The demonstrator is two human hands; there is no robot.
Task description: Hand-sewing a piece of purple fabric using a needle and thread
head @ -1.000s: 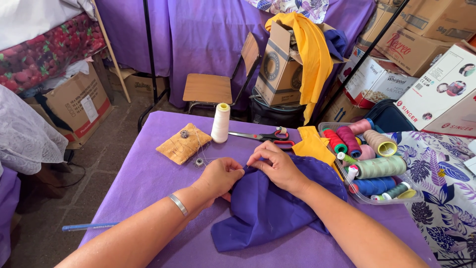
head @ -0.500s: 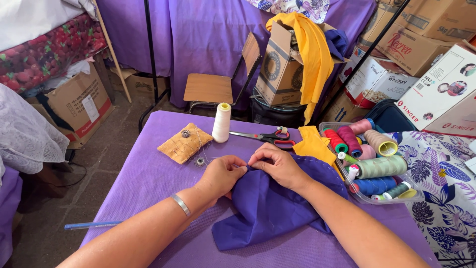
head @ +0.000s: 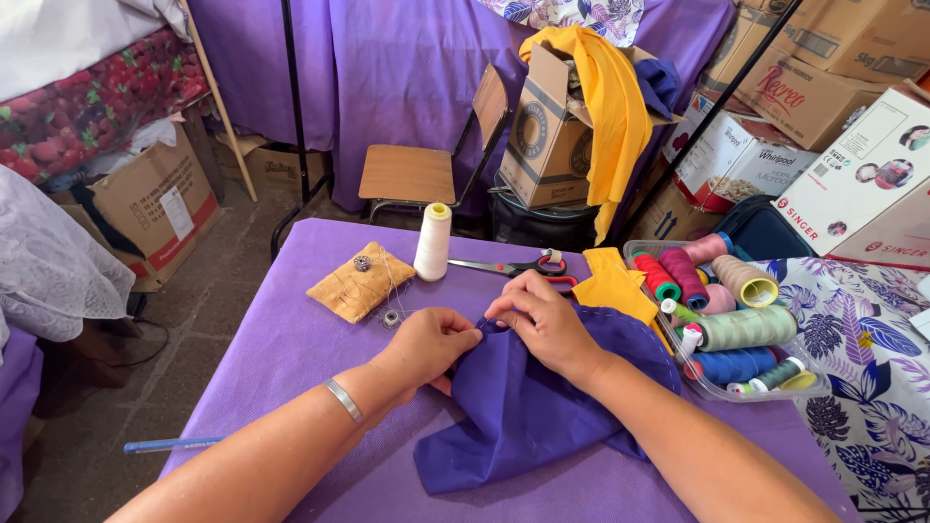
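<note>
A piece of dark blue-purple cloth [head: 542, 407] lies bunched on the purple-covered table [head: 291, 368]. My left hand [head: 431, 344] pinches the cloth's upper left edge with closed fingers. My right hand [head: 547, 324] rests on the cloth's top edge, fingertips pressing next to the left hand. A silver bracelet [head: 343, 399] sits on my left wrist. No needle is visible between the fingers.
A tan pincushion [head: 360, 283], a white thread cone [head: 433, 242] and red-handled scissors [head: 523, 264] lie beyond my hands. A clear tray of coloured thread spools [head: 727, 320] stands to the right beside yellow cloth [head: 612, 286]. A blue pen [head: 174, 446] lies near the table's left edge. Chair and boxes behind.
Both hands have stayed on the cloth's top edge, with the fingers drawing slightly closer together. The cloth has barely shifted.
</note>
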